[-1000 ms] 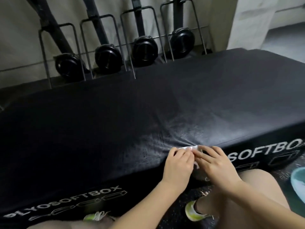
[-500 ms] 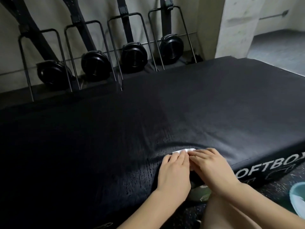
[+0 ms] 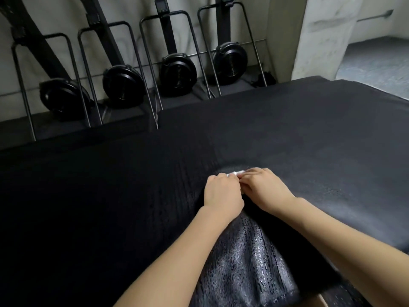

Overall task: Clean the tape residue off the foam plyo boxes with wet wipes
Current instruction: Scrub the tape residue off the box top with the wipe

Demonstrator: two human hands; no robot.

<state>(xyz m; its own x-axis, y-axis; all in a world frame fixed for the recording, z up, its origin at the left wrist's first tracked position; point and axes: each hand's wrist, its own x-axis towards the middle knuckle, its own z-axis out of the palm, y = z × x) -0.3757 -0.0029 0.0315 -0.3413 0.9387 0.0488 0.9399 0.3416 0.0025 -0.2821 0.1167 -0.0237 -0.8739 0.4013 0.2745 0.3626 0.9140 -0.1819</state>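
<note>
Both hands lie side by side on the top of the black foam plyo box (image 3: 287,138), and together they press a small white wet wipe (image 3: 305,173) against it. The left hand (image 3: 221,191) has its fingers curled down over the near part of the wipe. The right hand (image 3: 265,189) also bends its fingers onto the wipe, and only a small white corner shows beyond the fingertips of both hands.

Compared with one second ago, the hands are now farther from the person, well inside the top surface; before, they were at the near edge of the box, just above the white printed letters. These letters are no longer in view, and neither are the person's knee and shoe. Between the forearms, a shiny wet band (image 3: 250,258) with small drops now runs from the near edge up to the hands. A dull grey patch lies just beyond the wipe.

Behind the box, four black rowing machines (image 3: 178,73) stand upright against the wall, as before.
</note>
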